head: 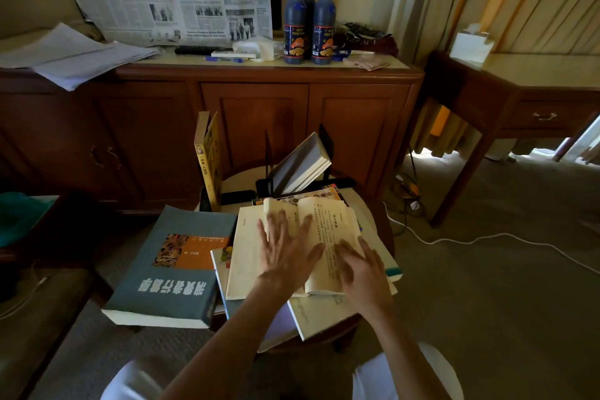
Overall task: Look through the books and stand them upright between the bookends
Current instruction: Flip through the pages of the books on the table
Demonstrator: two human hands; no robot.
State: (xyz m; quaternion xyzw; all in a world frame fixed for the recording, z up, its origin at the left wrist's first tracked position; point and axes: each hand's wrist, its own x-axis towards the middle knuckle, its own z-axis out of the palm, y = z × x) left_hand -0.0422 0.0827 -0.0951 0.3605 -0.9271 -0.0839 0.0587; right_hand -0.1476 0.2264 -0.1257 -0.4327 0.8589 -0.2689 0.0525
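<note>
A small round desk (378, 221) carries the books. At its near left lies a thick grey-blue book (168, 273), overhanging the edge. Black bookends (292, 187) stand at the far side, a yellow book (209, 159) upright to their left. A stack of books (311, 308) fills the near middle.

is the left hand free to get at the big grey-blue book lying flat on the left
Probably yes: the left hand lies flat on the open book, holding nothing, and the grey-blue book lies uncovered just to its left.

right hand (363, 273) is motion-blurred; the hands hide much of the open book (328, 230).
</note>
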